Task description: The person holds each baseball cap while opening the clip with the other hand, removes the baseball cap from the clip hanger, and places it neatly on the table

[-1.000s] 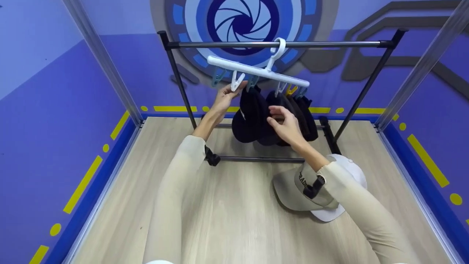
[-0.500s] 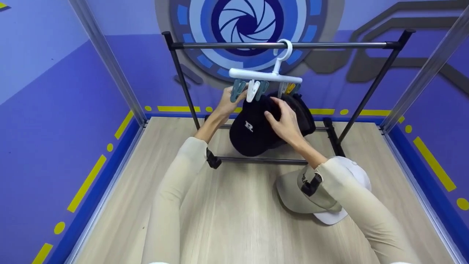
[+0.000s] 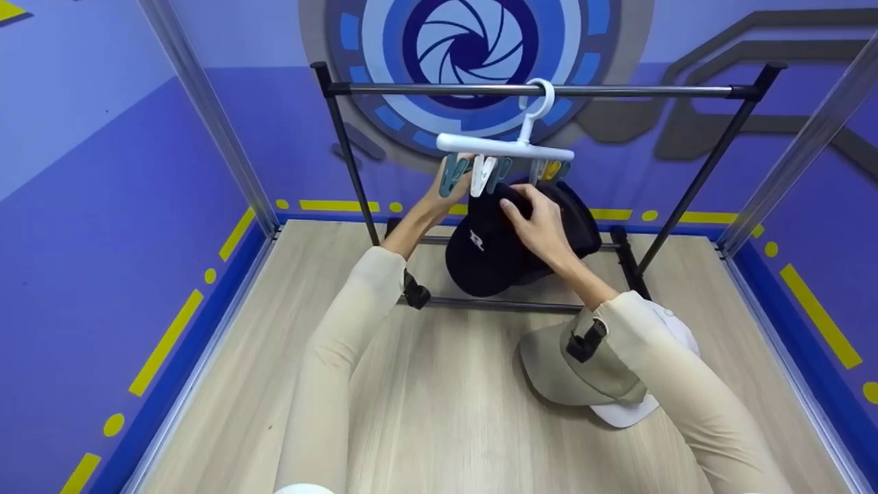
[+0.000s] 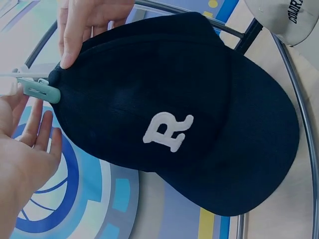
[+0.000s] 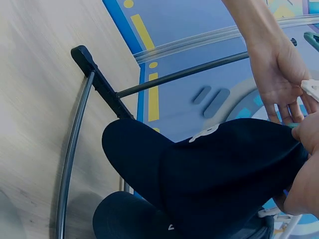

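A black cap (image 3: 480, 250) with a white letter R on its front hangs crown up below a white clip hanger (image 3: 504, 147). My right hand (image 3: 542, 223) pinches the cap near the top of its crown, as the left wrist view also shows. My left hand (image 4: 27, 154) has its thumb and a finger at the teal clip (image 4: 42, 90) and seems to pinch it; the clip's end meets the top of the crown. In the head view the left hand (image 3: 449, 189) is partly hidden behind a teal clip (image 3: 453, 175) and a white clip (image 3: 482, 175).
More dark caps (image 3: 576, 213) hang on the hanger's right side, near a yellow clip (image 3: 551, 170). The hanger hooks over the rail (image 3: 651, 90) of a black rack. A beige cap (image 3: 562, 367) and a white cap (image 3: 627, 412) lie together on the wooden surface, front right.
The black cap has turned so its R faces forward, and the hanger has swung round and levelled. My right hand has come onto the crown's top. The view has shifted slightly.
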Motion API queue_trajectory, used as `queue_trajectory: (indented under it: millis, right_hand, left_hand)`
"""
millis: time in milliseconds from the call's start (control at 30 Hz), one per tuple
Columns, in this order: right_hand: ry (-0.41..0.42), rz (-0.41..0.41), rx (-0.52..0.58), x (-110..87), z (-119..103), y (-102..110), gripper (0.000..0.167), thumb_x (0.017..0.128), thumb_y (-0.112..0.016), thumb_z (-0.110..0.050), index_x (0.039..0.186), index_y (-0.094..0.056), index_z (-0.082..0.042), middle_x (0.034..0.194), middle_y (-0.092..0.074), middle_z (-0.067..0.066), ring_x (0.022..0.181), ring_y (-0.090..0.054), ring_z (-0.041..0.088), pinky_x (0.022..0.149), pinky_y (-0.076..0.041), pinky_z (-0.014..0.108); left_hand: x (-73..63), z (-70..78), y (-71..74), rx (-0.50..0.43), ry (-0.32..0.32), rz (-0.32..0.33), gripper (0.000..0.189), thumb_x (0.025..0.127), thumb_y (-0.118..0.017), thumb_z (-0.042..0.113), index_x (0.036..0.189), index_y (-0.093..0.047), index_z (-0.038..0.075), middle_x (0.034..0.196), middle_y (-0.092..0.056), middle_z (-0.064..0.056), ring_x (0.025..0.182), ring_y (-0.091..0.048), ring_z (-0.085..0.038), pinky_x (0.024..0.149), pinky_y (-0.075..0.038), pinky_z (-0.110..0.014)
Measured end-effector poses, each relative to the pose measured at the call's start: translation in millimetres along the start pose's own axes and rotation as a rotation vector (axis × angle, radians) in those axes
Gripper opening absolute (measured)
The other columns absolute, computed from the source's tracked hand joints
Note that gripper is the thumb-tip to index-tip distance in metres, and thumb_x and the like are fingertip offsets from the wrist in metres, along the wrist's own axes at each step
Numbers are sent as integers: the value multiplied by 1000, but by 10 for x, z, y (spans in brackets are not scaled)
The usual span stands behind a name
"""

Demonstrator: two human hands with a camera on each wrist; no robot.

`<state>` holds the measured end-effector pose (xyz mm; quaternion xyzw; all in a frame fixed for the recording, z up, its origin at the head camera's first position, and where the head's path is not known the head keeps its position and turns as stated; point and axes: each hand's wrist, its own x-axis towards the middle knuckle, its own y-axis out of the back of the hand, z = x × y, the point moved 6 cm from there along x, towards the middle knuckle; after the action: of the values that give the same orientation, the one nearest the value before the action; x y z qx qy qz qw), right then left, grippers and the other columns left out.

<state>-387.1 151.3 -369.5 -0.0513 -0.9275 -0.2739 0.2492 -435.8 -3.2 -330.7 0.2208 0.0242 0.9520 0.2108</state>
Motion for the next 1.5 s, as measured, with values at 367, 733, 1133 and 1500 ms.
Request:
queue_trajectory:
  millis: [367,733,1133,1500]
  right_hand:
    - [-68,-5,9,110,51,-22,27,98,-69,-20,114,-73,1,113,-75,18,103,-70,31,95,-51,41]
    - [-134,-77,20,63,13,-101,20,94,-75,-21,103,-80,-3,94,-79,13,74,-61,11,71,-44,19]
    - [-149,-209,37,-77,21,-193,18,94,-75,-20,100,-80,-3,98,-79,13,79,-64,12,75,-48,21]
    - [-202,-294,36,-214,-71,69,29,93,-75,-18,118,-75,-3,116,-77,15,105,-73,27,80,-51,17]
  left_hand:
    - [107,-21,-60,13,150,4,30,108,-49,11,131,-58,-6,119,-63,-10,111,-55,-10,96,-41,-21]
    - [94,-119,-56,-156,87,9,12,108,-42,6,99,-48,11,92,-50,4,87,-46,-8,83,-37,-21]
    - [59,-101,-15,-223,93,25,12,109,-38,5,106,-49,7,95,-52,2,90,-47,-9,86,-40,-22]
    - [-7,-178,115,-185,226,-28,36,110,-43,15,145,-46,3,137,-57,-15,124,-53,-17,100,-40,-30]
